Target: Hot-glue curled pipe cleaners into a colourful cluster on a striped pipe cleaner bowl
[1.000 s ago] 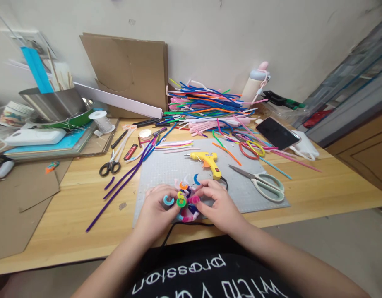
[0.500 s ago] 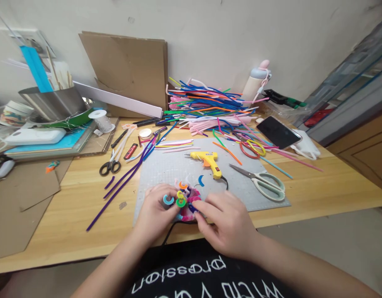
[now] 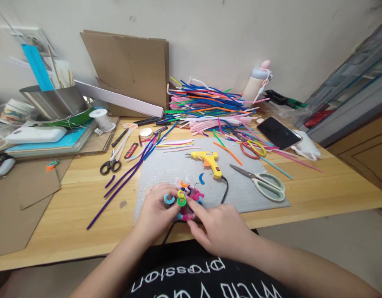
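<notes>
Near the table's front edge is a small craft of colourful pipe cleaners (image 3: 188, 216), with curled pieces in light blue, yellow, green, orange, blue and pink standing out of it. My left hand (image 3: 157, 209) is closed around its left side, thumb by the green curl (image 3: 181, 202). From the right, my right hand (image 3: 220, 225) reaches onto the craft, its index finger stretched over the middle and its thumb at the lower edge. Whether a small piece lies under these fingertips is hidden. Just beyond, a yellow hot glue gun (image 3: 206, 159) lies on the grey cutting mat (image 3: 166, 169).
Pale-green-handled scissors (image 3: 267, 185) lie on the mat's right side. Black scissors (image 3: 110, 165) and purple pipe cleaners (image 3: 116, 191) lie to the left. At the back are a pipe cleaner heap (image 3: 209, 105), a phone (image 3: 279, 132) and cardboard (image 3: 128, 70). The gun's black cord (image 3: 224, 192) runs toward my hands.
My right hand has shifted down, its index finger now straighter across the craft. The dark blue piece seen at its fingertips before is no longer visible there. My left hand stays in place.
</notes>
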The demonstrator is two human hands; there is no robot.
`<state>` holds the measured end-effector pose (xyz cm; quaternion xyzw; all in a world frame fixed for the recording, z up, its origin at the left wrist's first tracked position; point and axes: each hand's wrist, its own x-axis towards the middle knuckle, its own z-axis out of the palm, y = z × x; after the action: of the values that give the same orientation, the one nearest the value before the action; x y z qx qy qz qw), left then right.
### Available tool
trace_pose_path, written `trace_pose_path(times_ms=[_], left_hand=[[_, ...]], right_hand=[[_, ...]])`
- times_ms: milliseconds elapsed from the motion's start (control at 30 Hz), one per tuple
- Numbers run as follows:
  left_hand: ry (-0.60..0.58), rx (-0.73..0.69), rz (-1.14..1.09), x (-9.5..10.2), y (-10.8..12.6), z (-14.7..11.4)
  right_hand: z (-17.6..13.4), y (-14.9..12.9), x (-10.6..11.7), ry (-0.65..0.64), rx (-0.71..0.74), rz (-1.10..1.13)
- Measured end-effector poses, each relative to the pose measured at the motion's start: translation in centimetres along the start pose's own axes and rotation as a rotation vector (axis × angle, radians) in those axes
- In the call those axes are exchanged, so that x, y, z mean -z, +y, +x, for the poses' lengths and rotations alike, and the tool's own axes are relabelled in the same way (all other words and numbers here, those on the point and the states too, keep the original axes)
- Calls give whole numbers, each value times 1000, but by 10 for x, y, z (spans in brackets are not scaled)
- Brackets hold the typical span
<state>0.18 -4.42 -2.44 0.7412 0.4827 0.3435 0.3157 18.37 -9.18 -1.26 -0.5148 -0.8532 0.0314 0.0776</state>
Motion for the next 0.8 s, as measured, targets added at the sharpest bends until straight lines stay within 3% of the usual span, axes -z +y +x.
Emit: trace_pose_path(times_ms=[600, 800], left_hand=[[-4, 35, 11, 1, 0, -3], [71, 98, -211, 9, -7, -15]], right_hand=[[2, 1, -2, -48, 0, 52], [0, 3, -4, -32, 4, 71]])
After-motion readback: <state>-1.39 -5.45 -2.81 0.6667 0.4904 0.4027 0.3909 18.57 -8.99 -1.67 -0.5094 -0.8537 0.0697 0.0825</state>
